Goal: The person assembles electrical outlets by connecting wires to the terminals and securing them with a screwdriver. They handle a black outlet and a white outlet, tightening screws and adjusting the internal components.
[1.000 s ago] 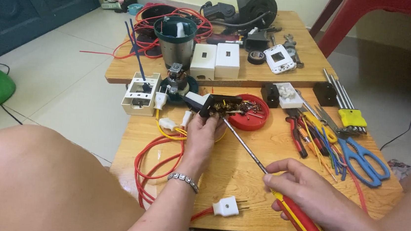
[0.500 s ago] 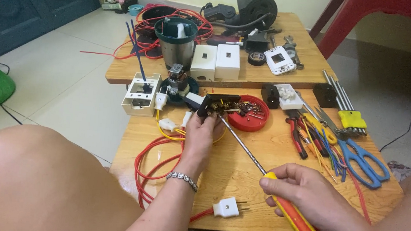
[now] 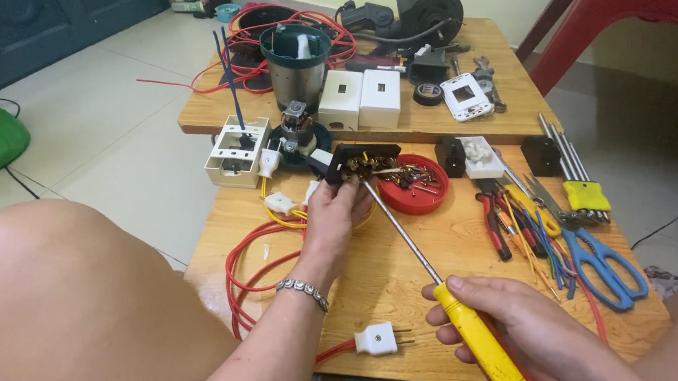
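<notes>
A black socket part (image 3: 362,161) is gripped by the left hand (image 3: 335,215) at twelve o'clock. A yellow-handled screwdriver (image 3: 458,323), clenched in the right hand (image 3: 534,346), is angled toward eleven o'clock, tip touching the part.

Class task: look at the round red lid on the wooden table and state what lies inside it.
Inside the red lid lies a loose heap of small screws and metal bits. The black part held in the left hand covers its left edge.

one yellow-handled screwdriver (image 3: 458,323), one pair of blue scissors (image 3: 606,267), two white switch boxes (image 3: 361,99), one red dish (image 3: 412,194)
</notes>
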